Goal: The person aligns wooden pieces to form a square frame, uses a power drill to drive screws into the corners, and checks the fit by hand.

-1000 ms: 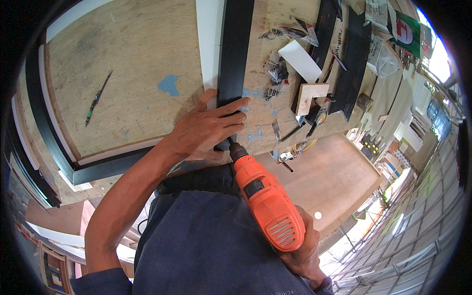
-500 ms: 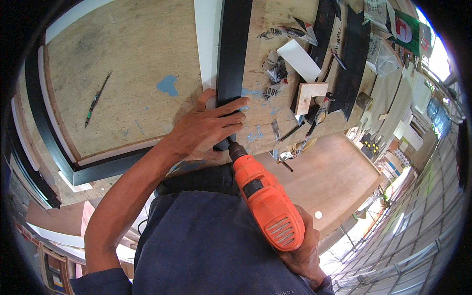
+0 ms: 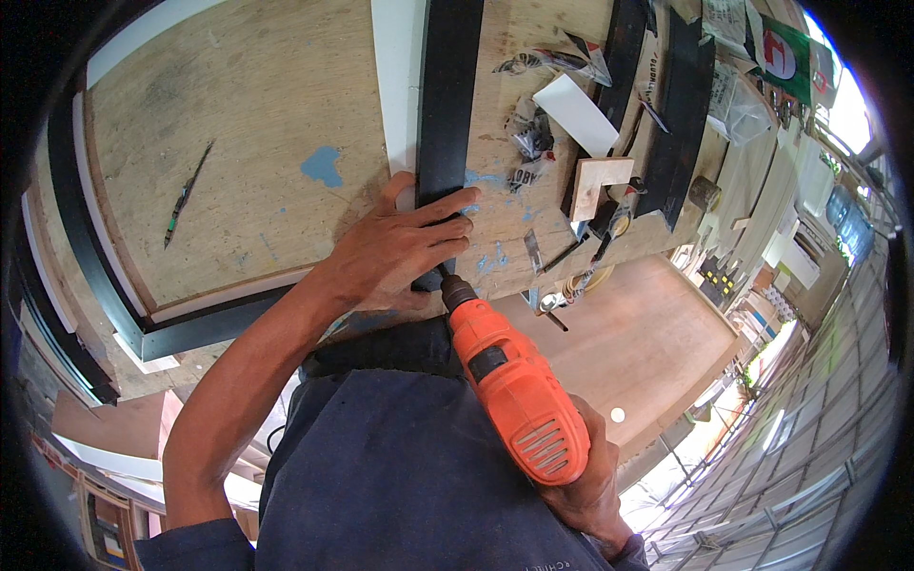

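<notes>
My right hand [image 3: 590, 485] is wrapped round the rear grip of an orange power drill [image 3: 519, 390]. The drill's dark chuck [image 3: 458, 291] points up and left, its bit at the near end of a long black bar [image 3: 446, 114]. Across that bar, close to the bit, lies my left hand [image 3: 405, 238]; its fingers reach over the top and the thumb presses the left side. The bar has a white strip [image 3: 401, 95] along its left side and lies on the wooden workbench [image 3: 257, 114]. My left hand partly hides the bar's end, and the bit's tip cannot be made out.
A black frame corner [image 3: 152, 338] surrounds the bench's left part, where a pen [image 3: 188, 195] lies. To the right are crumpled plastic wrap [image 3: 533, 133], a white block [image 3: 577, 114], an L-shaped wood piece [image 3: 600, 181] and more black bars [image 3: 678, 114]. A lower wooden panel [image 3: 638, 343] stands beyond.
Almost nothing differs. The view has shifted very slightly, while both hands, the drill and the bar keep their places relative to one another.
</notes>
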Demonstrator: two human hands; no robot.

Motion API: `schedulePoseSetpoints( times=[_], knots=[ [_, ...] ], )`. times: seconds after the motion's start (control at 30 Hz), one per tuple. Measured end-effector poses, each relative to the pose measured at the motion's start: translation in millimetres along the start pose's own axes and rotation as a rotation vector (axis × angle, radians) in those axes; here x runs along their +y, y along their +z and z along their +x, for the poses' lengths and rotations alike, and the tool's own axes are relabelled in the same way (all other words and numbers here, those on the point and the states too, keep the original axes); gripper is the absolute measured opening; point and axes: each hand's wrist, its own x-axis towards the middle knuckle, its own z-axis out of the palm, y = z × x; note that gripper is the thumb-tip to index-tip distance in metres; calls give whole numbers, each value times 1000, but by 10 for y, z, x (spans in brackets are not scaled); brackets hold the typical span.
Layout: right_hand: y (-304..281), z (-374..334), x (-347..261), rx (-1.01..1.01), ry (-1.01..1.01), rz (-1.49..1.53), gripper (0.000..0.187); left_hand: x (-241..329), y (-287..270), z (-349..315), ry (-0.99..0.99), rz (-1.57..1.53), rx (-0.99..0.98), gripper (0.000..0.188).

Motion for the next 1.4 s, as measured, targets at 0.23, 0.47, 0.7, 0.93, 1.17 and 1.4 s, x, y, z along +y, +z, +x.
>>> schedulePoseSetpoints(
  times=[0.23,0.47,0.7,0.93,1.17,1.4],
  knots=[
    [10,4,5,17,-9,-13,87,-25,53,-11,19,-6,48,82],
    [19,7,10,25,-16,-16,85,-23,40,-9,24,1,44,80],
    [15,9,11,19,-16,-21,84,-42,82,-9,38,28,49,82],
    [13,13,22,26,-34,-26,84,-13,22,-7,14,-20,17,83],
    [24,-7,38,25,-30,-35,86,-29,34,-4,31,-4,34,81],
    [85,-55,105,62,-12,9,79,-14,-48,0,45,13,13,80]
  ],
)
